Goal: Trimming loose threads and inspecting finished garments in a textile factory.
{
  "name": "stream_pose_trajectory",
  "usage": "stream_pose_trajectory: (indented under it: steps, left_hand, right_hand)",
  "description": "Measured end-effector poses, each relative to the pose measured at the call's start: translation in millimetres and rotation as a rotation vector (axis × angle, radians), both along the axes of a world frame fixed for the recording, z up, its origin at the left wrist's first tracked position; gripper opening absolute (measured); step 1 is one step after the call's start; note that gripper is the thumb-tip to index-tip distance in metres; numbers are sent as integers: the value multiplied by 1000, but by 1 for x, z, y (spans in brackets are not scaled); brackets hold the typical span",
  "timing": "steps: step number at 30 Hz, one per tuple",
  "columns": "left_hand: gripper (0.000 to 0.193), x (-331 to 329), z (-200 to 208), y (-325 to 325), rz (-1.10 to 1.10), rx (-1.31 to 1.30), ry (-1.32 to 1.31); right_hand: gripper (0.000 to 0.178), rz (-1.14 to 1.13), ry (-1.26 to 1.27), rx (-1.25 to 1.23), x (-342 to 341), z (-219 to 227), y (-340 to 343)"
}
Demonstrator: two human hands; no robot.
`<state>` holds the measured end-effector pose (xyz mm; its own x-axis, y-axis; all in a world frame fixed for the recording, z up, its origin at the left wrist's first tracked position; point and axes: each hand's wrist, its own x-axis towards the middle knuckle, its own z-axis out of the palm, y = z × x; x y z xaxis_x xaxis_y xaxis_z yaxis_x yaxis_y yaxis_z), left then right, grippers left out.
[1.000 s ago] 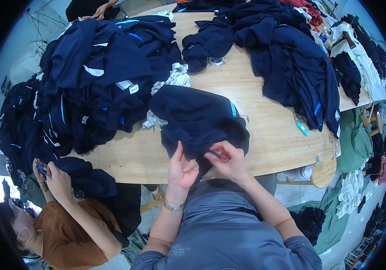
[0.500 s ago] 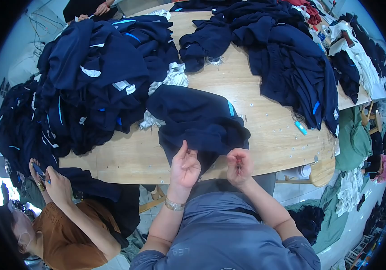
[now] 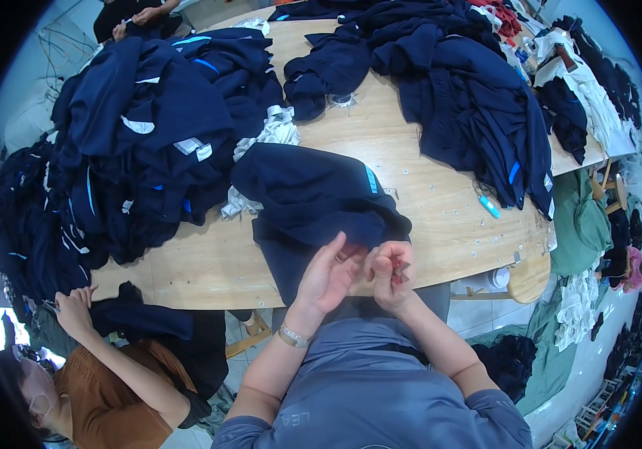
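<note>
A dark navy garment with a light-blue strip near its right end lies before me, its lower part hanging toward the table's front edge. Over its near part is my left hand, fingers apart and nothing visible in them. Close beside it, my right hand is closed, with a small reddish and grey pointed thing showing among the fingers. What kind of thing it is cannot be made out. I cannot tell whether the fingertips touch the cloth.
Large heaps of navy garments lie at left and right on the wooden table. White cloth scraps lie behind the garment. A turquoise tube lies at right. One co-worker sits at left, another beyond the table.
My left hand has moved right and opened its fingers beside my right hand. The right hand has turned slightly, showing the small thing in it. The view has shifted a little.
</note>
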<state>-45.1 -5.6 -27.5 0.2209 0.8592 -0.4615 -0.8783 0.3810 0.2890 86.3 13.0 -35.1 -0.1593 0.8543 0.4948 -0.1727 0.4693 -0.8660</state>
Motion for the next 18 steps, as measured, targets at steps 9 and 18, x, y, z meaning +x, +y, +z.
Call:
stream_pose_trajectory:
  steps: [9,18]
  left_hand:
    - [22,9,34,3,184,146,149]
    - [22,10,26,-4,180,302,360]
  right_hand:
    - [34,-146,-507,88,17,37,13]
    - [19,-1,-235,-53,6,35,16]
